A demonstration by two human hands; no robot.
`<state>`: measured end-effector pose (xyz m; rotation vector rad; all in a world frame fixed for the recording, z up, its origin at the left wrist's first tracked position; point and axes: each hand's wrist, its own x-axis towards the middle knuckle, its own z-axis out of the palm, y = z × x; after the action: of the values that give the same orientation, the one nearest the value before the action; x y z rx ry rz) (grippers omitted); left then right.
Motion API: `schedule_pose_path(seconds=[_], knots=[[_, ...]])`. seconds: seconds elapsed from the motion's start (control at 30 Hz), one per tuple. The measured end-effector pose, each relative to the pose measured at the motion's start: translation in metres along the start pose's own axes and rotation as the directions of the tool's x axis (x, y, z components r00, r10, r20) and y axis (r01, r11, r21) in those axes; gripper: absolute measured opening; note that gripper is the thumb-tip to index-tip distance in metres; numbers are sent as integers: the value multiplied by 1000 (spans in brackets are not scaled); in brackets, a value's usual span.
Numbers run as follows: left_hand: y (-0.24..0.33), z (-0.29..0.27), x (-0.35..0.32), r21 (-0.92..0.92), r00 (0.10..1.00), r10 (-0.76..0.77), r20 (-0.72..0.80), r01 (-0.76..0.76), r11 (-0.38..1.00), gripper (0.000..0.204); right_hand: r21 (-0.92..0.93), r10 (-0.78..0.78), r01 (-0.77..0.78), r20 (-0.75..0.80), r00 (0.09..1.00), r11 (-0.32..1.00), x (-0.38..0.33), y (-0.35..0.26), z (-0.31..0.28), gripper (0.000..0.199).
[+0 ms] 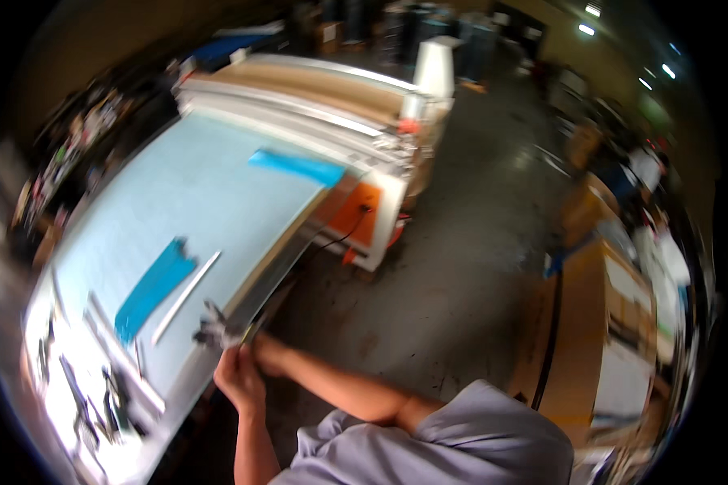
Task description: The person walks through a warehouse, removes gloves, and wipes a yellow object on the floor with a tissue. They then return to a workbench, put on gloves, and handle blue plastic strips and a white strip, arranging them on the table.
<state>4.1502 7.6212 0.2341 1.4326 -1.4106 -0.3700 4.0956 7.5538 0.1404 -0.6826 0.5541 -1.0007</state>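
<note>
My left hand [238, 377] is closed in a pinch just off the near edge of the long pale-blue table [210, 174]. Close against it is my right hand [268, 356], also closed, its fingertips partly hidden. A thin yellowish-grey piece [253, 329] sticks up from between the two hands, too blurred to name. Just beyond my fingers, at the table edge, is a crumpled grey thing [213, 327] with finger-like ends, perhaps a glove. On the table lie a ragged blue strip [155, 287] and a narrow white strip [186, 297].
Another blue strip [295, 168] lies by a white machine [299, 109] spanning the table's far end. Hand tools [109, 408] rest on a bright surface at lower left. Large cardboard pieces [578, 339] stand to the right, across a grey floor [453, 242].
</note>
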Motion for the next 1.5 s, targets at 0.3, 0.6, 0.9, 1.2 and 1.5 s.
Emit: schedule_pose_path(seconds=[0.3, 0.6, 0.9, 1.2, 1.5], knots=[[-25, -20, -3, -68, 997, -79, -23, 77, 995, 4, -98, -33, 52, 191, 981, 994, 66, 32, 39, 49], [-74, -87, -35, -6, 947, -222, -231, 226, 974, 5, -654, -8, 483, 589, 808, 582, 79, 108, 106, 48], [-156, -205, -147, -432, 522, -801, -294, 674, 599, 16, -519, 429, -233, 298, 853, 823, 111, 126, 114, 29], [-211, -179, -39, -494, 563, -651, -508, 429, 756, 36, 238, 595, -823, 593, 543, 515, 70, 154, 148, 50], [-273, -162, 0, -213, 494, -547, -676, 580, 786, 42, -536, 96, 469, 723, 684, 702, 78, 117, 159, 56]])
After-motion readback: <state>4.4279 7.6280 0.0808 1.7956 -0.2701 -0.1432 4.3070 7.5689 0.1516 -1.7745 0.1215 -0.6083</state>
